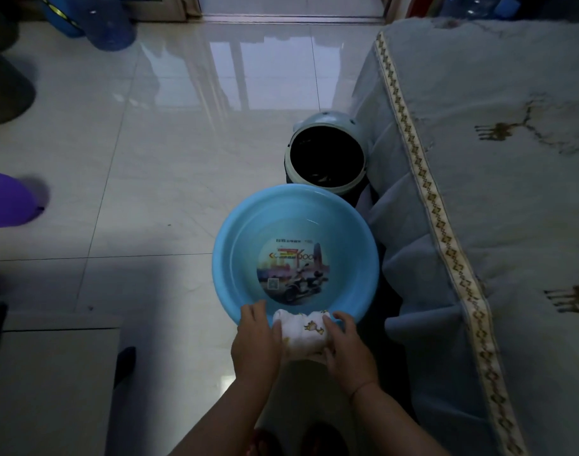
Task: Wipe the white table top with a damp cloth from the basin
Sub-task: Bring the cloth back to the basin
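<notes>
A round blue basin [230, 258] with a printed picture on its bottom sits on the tiled floor. Over its near rim I hold a bunched white cloth [302, 334] with small yellow prints. My left hand [256, 343] grips the cloth's left end and my right hand [347, 347] grips its right end. Whether there is water in the basin is hard to tell. No white table top is plainly in view.
An open dark-lined bin [327, 153] stands just behind the basin. A cloth-covered piece of furniture [478, 159] fills the right side. A purple balloon [8, 199] lies at the left, blue water jugs [110, 24] at the back, a grey box [51, 373] at lower left.
</notes>
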### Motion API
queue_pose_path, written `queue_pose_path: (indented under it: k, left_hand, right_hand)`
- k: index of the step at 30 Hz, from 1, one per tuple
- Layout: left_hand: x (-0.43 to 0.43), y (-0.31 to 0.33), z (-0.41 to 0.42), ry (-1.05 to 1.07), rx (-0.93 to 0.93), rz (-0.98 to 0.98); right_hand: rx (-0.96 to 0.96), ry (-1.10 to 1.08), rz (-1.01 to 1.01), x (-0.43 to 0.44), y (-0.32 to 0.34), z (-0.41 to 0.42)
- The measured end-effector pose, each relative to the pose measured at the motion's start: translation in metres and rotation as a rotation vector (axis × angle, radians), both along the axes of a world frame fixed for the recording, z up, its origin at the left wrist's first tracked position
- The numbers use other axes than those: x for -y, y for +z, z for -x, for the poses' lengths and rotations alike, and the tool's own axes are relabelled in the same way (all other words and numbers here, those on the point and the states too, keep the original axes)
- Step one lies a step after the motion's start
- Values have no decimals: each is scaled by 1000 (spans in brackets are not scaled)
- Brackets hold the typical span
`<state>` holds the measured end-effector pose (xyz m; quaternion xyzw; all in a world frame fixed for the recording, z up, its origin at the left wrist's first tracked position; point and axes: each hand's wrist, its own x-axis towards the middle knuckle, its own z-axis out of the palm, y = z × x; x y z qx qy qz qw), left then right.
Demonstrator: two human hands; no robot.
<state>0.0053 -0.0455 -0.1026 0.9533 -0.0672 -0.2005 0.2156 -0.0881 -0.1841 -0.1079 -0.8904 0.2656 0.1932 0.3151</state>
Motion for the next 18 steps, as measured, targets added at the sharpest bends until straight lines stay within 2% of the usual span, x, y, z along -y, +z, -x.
queue_pose_path:
  k: [4,6,9,13,16,18]
  left_hand:
    - [-6,-3,0,-573,176,-84]
    - [-10,-10,2,-745,252,-69]
    - [-12,-17,3,-749,334,-5]
    - [-9,-25,2,-708,361,49]
    - [-9,-28,4,-689,341,76]
    - [-10,-25,3,-692,327,45]
  right_hand:
    - [-55,133,245,-1,4,-2]
    - [-41,218,334,-2,10,-6]
    - [-10,339,404,-4,7,-11]
    - [108,356,401,-2,-4,-13]
    - [105,349,417,-5,-1,-15]
    - [38,361,391,-4,1,-17]
